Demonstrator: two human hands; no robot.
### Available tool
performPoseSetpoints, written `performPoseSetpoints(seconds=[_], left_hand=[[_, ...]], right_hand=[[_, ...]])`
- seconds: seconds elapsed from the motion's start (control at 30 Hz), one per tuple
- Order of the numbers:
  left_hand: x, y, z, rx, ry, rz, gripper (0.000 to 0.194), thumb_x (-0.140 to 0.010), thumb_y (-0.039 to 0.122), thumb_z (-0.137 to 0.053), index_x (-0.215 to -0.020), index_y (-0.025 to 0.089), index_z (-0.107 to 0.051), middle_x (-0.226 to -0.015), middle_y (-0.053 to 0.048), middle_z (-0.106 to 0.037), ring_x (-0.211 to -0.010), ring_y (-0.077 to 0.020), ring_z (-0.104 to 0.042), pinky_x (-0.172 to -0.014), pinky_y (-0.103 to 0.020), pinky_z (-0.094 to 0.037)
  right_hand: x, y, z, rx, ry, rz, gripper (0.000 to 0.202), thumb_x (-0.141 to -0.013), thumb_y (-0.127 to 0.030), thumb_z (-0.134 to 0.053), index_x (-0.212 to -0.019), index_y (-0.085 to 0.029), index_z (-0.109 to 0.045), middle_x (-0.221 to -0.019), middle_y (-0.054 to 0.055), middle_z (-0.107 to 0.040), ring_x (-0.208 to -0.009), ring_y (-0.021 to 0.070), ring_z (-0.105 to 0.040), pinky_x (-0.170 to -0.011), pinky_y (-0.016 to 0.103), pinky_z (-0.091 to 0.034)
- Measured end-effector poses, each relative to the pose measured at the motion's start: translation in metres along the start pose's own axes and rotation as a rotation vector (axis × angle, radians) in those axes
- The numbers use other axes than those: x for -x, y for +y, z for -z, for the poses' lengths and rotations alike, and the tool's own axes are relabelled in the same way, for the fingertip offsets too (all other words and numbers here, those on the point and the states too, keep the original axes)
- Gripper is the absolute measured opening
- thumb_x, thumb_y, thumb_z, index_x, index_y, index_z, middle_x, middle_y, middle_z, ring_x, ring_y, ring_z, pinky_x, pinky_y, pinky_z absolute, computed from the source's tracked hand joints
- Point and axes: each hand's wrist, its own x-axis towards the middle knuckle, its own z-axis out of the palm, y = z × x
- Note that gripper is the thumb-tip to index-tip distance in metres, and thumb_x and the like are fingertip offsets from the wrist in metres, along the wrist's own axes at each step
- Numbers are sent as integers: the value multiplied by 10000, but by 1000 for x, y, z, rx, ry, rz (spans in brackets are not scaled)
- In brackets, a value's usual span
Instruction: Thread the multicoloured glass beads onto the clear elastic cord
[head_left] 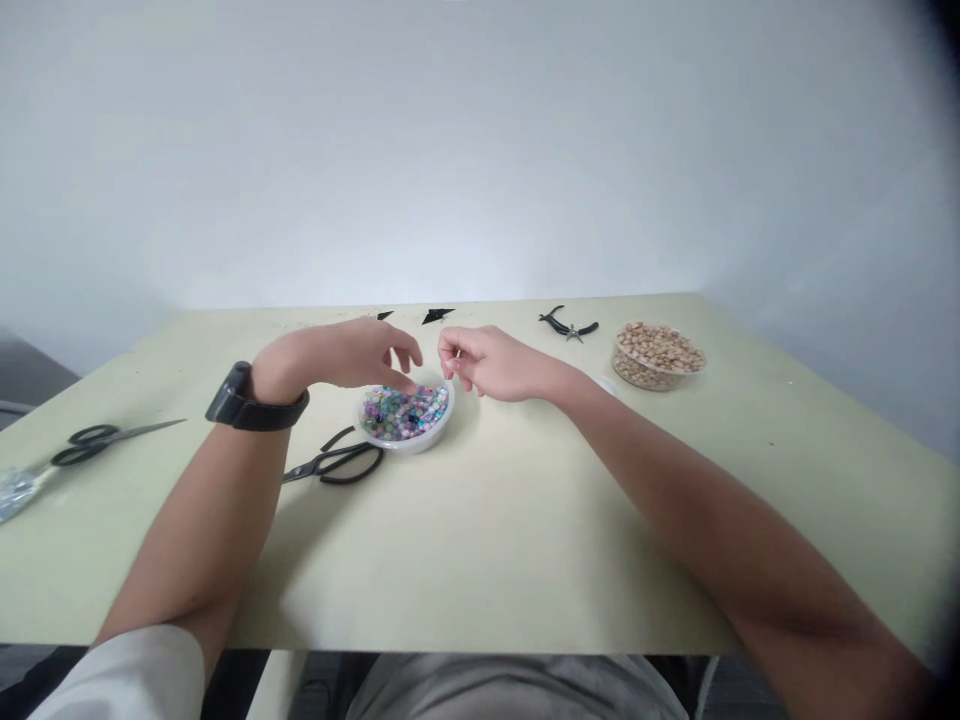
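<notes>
A round, whitish plastic bowl [414, 446] holds many small beads [401, 418] in purple, blue, green and pink. Over its far left side is my left hand [360, 353], fingers apart and curved downward, with nothing visible between them. My right hand [491, 362] hovers just beyond the bowl's right rim, its thumb and fingertips pinched together. Whatever it may hold is too small to make out. Black-handled scissors [346, 465] lie against the bowl's near left side, their blades partly hidden behind my left forearm.
Another pair of scissors [94, 444] lies far left near a clear plastic packet [16, 490]. Black-handled pliers [564, 325] rest at the back. A clear tub [646, 378] of tan, bead-like pieces [664, 347] stands right. Black scraps [436, 316] lie along the table's back edge.
</notes>
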Motion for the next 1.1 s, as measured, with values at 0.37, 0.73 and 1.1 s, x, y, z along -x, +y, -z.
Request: performPoseSetpoints(seconds=[0.37, 0.73, 1.1], left_hand=[[-10, 15, -12, 276, 191, -294, 304, -903, 404, -608, -900, 176, -808, -706, -6, -653, -582, -98, -457, -549, -235, -330], [21, 33, 10, 350, 478, -189, 286, -880, 401, -663, -761, 165, -773, -558, 11, -542, -478, -82, -342, -471, -248, -274], [17, 35, 8, 67, 611, -218, 313, -855, 263, -556, -560, 168, -512, -566, 21, -381, -576, -106, -283, -548, -282, -234]], right_hand=[[0, -4, 0, 53, 153, 103, 166, -886, -75, -428, -805, -214, -470, -714, -35, -526, -617, 124, -423, -577, 273, -313], [6, -21, 2, 135, 487, 168, 79, -948, -257, -578, -899, -195, -580, -780, -20, -597, -608, 109, -456, -601, 280, -346], [25, -56, 4, 136, 289, 106, 321, -926, -236, -553, -611, -175, -562, -535, -43, -390, -506, 86, -289, -513, 291, -226]])
